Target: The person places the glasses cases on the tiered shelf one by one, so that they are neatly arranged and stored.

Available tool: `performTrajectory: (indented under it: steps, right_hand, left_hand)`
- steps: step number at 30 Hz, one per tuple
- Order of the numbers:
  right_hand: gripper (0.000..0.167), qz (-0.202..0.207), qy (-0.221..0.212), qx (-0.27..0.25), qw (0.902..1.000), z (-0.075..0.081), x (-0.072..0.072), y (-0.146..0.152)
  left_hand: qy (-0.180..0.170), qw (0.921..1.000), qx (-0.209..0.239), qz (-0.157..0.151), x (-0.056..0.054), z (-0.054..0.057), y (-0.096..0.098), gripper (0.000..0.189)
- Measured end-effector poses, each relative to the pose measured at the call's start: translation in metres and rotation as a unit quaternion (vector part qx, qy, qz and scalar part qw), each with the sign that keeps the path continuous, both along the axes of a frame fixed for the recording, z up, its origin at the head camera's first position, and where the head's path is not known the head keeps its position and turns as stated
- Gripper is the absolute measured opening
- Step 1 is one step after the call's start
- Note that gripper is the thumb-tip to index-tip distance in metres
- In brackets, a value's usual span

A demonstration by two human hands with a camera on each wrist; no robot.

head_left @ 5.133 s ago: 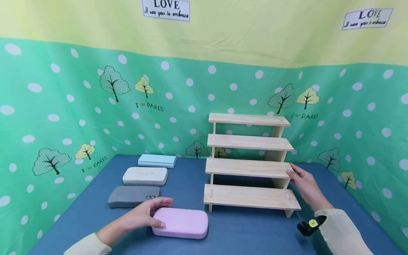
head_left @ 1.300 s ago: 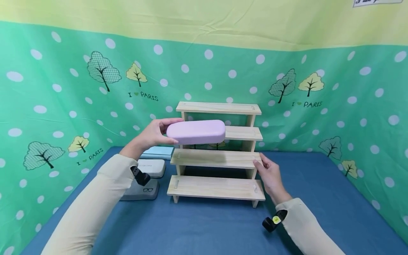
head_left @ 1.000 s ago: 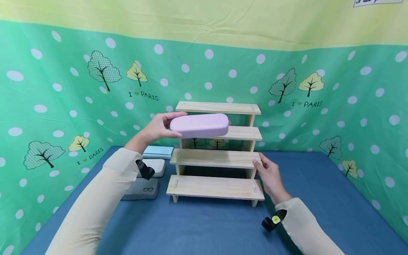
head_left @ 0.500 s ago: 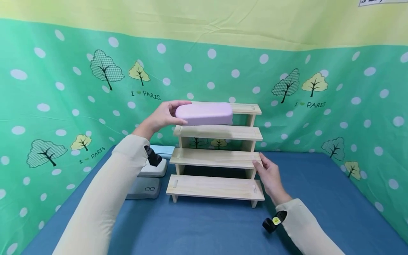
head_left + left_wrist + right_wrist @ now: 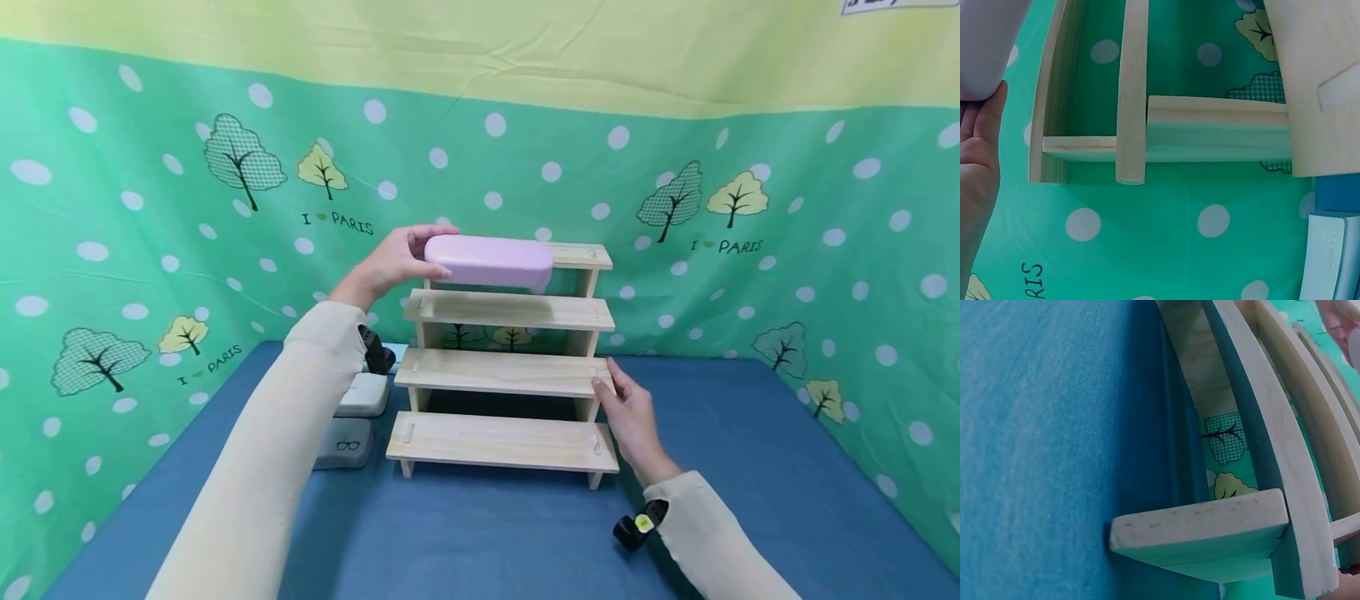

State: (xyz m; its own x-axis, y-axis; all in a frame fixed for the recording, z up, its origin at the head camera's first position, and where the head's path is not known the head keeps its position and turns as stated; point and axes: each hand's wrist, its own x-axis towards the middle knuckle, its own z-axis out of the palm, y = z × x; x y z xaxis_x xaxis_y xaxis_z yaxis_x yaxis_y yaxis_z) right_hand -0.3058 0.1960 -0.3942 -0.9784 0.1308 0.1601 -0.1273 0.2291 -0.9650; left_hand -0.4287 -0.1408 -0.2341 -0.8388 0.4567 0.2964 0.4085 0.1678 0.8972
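A pink glasses case [image 5: 491, 260] is up at the top tier of the wooden four-step shelf [image 5: 502, 439], covering much of its top board. My left hand [image 5: 397, 260] grips the case's left end between thumb and fingers. Whether the case touches the board cannot be told. In the left wrist view, fingers [image 5: 988, 119] lie against the pale case [image 5: 988, 47] at the upper left. My right hand [image 5: 633, 421] pinches the right end of the shelf's second board from the bottom. In the right wrist view the shelf's boards [image 5: 1285, 444] fill the right side.
Left of the shelf, on the blue cloth [image 5: 465, 533], lie a grey case [image 5: 347, 443] with a glasses print, a white case [image 5: 365, 394] and a light-blue case [image 5: 395, 354]. My left forearm partly hides them. A green dotted curtain [image 5: 450, 196] hangs close behind.
My left hand lifted the pink glasses case off the cloth and carried it up and right to the top tier. The shelf shifted left in view; my right hand keeps holding it.
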Motion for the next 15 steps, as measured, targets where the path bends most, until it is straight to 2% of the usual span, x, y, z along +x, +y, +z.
performTrajectory:
  steps: [4,8,15]
  right_hand:
    - [0.059,0.001,0.007,0.017,0.9998,0.0,0.0,0.001]
    - [0.06,0.006,0.008,0.032,0.9994,-0.001,0.001,0.002]
    - [0.061,0.009,0.02,0.051,0.9984,-0.004,0.002,0.003]
  left_hand:
    - [-0.006,0.9997,0.019,0.015,-0.005,0.002,0.003,0.063]
    - [-0.018,0.9993,0.015,0.03,-0.01,0.002,0.005,0.063]
    - [-0.026,0.9988,0.018,0.037,-0.02,0.006,0.012,0.065]
